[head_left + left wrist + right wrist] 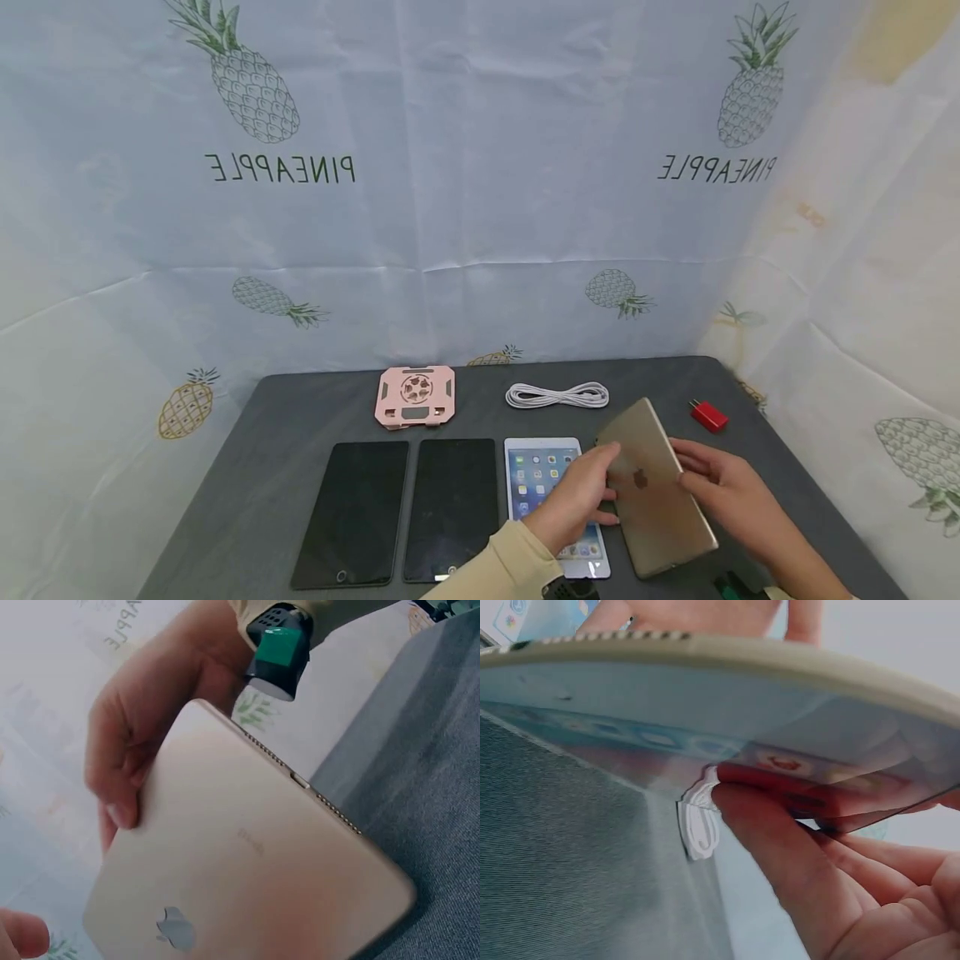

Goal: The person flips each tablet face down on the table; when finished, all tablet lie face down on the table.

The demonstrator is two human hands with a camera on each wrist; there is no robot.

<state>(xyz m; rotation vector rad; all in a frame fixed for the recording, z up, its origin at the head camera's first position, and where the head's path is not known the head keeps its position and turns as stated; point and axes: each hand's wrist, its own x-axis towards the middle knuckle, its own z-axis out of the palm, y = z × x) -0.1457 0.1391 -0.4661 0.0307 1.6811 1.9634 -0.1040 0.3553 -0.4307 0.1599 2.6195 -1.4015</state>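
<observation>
A gold tablet (651,492) stands tilted above the right part of the table, its back with the apple logo toward the head camera. My right hand (738,492) pinches its right edge; in the right wrist view a finger (757,832) lies against the glossy screen side. By the tablet's left edge is my left hand (577,496), fingers extended. Its thumb tip (22,934) shows apart from the tablet in the left wrist view; contact of the other fingers is unclear. A white tablet (543,467) with a lit home screen lies under my left hand.
Two black-screened tablets, one at the left (356,508) and one nearer the middle (453,500), lie side by side. Behind them are a pink square folded stand-like object (415,396), a coiled white cable (557,396) and a red charger plug (708,415). Pineapple-printed cloth (480,208) surrounds the grey table (247,467).
</observation>
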